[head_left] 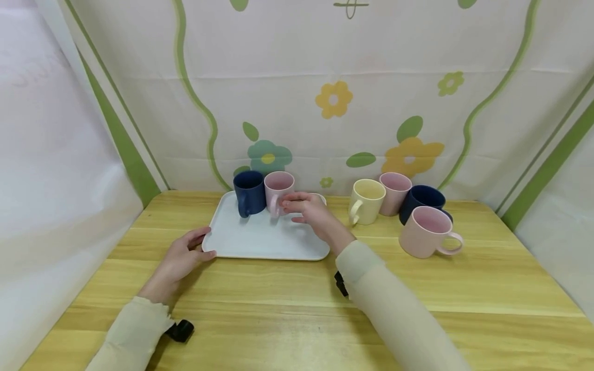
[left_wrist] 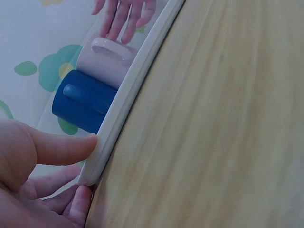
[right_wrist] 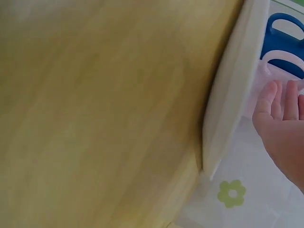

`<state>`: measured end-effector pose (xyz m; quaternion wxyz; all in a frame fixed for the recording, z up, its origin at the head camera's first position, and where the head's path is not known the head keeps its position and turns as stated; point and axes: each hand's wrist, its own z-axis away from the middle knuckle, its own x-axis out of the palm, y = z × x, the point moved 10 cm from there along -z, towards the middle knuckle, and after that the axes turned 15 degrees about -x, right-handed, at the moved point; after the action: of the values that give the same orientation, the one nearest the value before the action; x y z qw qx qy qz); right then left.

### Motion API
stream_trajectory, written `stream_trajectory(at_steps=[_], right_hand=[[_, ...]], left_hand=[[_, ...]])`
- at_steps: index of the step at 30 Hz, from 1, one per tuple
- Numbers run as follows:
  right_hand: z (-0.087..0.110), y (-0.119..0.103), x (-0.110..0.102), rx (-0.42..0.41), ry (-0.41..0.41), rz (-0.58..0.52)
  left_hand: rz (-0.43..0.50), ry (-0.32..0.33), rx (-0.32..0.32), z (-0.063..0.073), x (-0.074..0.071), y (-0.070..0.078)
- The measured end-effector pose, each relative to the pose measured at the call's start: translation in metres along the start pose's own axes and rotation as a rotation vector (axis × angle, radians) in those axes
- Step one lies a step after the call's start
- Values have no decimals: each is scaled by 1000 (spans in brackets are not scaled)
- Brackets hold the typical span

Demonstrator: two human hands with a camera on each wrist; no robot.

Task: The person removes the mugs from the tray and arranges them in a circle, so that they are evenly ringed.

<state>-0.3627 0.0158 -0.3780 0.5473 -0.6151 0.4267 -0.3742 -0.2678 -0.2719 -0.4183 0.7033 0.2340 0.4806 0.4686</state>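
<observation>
A white tray [head_left: 260, 239] lies on the wooden table, bearing a dark blue mug [head_left: 250, 196] and a pink mug [head_left: 278, 181] side by side at its back edge. Both handles face the front. My left hand [head_left: 183, 257] holds the tray's front left corner; in the left wrist view its thumb [left_wrist: 71, 148] presses the rim and the other fingers curl at the corner. Over the tray, my right hand [head_left: 310, 210] reaches to the pink mug with loosely extended fingers [right_wrist: 290, 102]. The fingertips are right at the mug's right side, beside its handle.
Right of the tray stand a cream mug [head_left: 367, 201], a second pink mug [head_left: 395, 193], another dark blue mug [head_left: 421, 198] and, nearest me, a third pink mug [head_left: 424, 234] with its handle to the right. A flower-printed cloth [head_left: 278, 103] hangs behind the table [head_left: 260, 309].
</observation>
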Motion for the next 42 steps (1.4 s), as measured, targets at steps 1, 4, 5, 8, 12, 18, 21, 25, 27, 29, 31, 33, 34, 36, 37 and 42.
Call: stream_trajectory(at_steps=[1,4,5,8,12,18,21,25,27,29,31,33,34,36,37,42], right_hand=[[-1,1,0,5,3,5],[-1,5,0,31,0,9],[-1,6,2,42,-4,4],[-2,9,8,72,-31,-12],[-4,11,17,92,-51,-25],[-4,12,29,96,-67,-81],[-5,14,35,93,-82,-124],[-6,14,37,90,-65,-161],[-5,13,36,89,-52,-167],[-4,13,35,87,-41,-175],[-4,13,33,88,-32,-182],[-3,14,33,95,-26,-196],[-3,15,32,102,-24,-203],[-1,17,33,120,-27,-208],[-1,17,34,129,-32,-210],[4,20,39,180,-65,-218]], left_hand=[[-1,0,3,-1,0,0],[-2,-3,8,-1,2,0],[-2,-4,9,-1,2,0],[4,-7,12,1,1,0],[4,-4,15,2,-1,-1],[2,-2,11,0,-2,-2],[3,-5,12,0,-1,-3],[3,-7,15,-1,-1,-3],[0,-6,14,-1,-1,-2],[-3,-8,14,-1,-1,-3],[-6,-8,13,-1,-1,-3],[-10,-9,14,-1,-1,-2],[-9,-11,15,-1,-1,-2],[-11,-10,14,-1,-1,-1],[-11,-10,13,0,-1,-1],[-12,-12,5,-2,-1,-2]])
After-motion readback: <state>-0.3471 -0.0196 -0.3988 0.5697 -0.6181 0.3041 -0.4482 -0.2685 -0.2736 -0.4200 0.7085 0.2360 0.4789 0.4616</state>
